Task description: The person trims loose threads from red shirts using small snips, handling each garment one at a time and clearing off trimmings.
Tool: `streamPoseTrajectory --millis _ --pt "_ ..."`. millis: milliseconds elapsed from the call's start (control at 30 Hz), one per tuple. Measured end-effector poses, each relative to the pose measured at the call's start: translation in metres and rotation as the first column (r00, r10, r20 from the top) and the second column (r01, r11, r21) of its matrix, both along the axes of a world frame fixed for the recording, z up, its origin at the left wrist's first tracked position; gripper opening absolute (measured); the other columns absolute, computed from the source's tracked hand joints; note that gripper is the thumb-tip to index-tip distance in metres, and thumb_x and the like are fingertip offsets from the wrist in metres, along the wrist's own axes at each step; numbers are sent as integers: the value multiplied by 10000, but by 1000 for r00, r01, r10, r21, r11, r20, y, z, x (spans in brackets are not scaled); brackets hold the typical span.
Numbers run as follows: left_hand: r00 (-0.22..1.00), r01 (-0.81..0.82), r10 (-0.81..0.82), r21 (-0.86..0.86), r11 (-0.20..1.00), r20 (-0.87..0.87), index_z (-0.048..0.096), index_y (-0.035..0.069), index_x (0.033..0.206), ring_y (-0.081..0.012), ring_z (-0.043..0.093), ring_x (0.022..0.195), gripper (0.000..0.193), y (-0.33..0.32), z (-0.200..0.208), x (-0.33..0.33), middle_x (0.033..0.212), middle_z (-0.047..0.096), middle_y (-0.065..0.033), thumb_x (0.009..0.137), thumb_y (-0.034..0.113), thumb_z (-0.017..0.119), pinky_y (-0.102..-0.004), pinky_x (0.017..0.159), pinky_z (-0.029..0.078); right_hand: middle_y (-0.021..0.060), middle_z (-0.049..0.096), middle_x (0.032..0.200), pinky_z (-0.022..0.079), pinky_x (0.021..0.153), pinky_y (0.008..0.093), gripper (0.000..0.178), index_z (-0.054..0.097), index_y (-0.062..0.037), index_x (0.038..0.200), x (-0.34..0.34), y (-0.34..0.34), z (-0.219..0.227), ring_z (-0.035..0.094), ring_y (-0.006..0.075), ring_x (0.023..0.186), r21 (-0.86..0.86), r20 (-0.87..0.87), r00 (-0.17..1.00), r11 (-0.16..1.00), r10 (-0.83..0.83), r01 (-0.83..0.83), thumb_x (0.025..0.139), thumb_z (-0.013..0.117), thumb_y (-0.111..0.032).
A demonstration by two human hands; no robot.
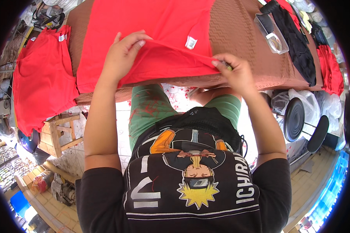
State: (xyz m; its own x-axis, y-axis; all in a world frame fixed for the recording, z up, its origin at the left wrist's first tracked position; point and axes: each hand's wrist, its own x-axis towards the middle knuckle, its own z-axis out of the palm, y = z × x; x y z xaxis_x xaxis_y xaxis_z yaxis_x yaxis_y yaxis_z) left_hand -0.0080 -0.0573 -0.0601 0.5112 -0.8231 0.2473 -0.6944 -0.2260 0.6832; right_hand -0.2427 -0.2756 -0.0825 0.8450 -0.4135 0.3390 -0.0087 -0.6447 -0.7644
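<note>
A red garment (pixel 151 19) with a small white label lies spread on the brown-covered table in front of me. My left hand (pixel 123 54) is closed at its near edge, thumb and fingers pinching the cloth. Farther right, my right hand (pixel 237 73) pinches the same edge, so a fold of red cloth is lifted and stretched between the two hands. Something small and yellow-green shows within the right hand's fingers; most of it is hidden, and I cannot make out what it is.
The table has a brown textured cover (pixel 237 23). A red sleeveless top (pixel 46 77) hangs over its left end. To the right lie a clear plastic case (pixel 271 33) and black cloth (pixel 295 46). A wooden stool (pixel 58 134) stands below left, a round black pad (pixel 294 119) below right.
</note>
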Motion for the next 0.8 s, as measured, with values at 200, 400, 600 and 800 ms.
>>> streamPoseTrajectory --millis 200,400,600,800 --pt "967 -135 97 -150 979 -237 632 70 1059 -92 580 945 166 -10 14 -5 985 651 -11 954 150 531 -225 828 434 -81 459 554 267 423 199 181 674 -52 821 4 -13 34 371 12 475 591 -272 960 800 70 109 856 701 -227" --pt "931 -109 98 10 994 352 668 93 1015 -152 597 973 146 -30 4 -4 1029 649 -51 893 147 609 -268 849 457 -27 518 558 356 452 246 221 682 -26 824 11 -18 5 445 60 490 458 -384 922 858 -45 232 833 706 -246" --pt "989 35 -17 -122 992 147 684 75 1011 -223 591 996 238 -61 3 -66 1047 643 -50 795 175 702 -333 859 479 113 673 764 488 684 318 235 691 -28 911 12 -12 3 623 192 696 238 -351 930 951 -107 199 813 695 -241" --pt "983 13 -4 -47 999 185 693 54 977 -231 603 953 266 -70 -26 -90 1019 646 -49 750 184 738 -330 821 494 140 682 798 501 690 327 237 694 -34 917 11 -6 4 657 239 726 192 -347 927 957 -140 216 812 689 -247"
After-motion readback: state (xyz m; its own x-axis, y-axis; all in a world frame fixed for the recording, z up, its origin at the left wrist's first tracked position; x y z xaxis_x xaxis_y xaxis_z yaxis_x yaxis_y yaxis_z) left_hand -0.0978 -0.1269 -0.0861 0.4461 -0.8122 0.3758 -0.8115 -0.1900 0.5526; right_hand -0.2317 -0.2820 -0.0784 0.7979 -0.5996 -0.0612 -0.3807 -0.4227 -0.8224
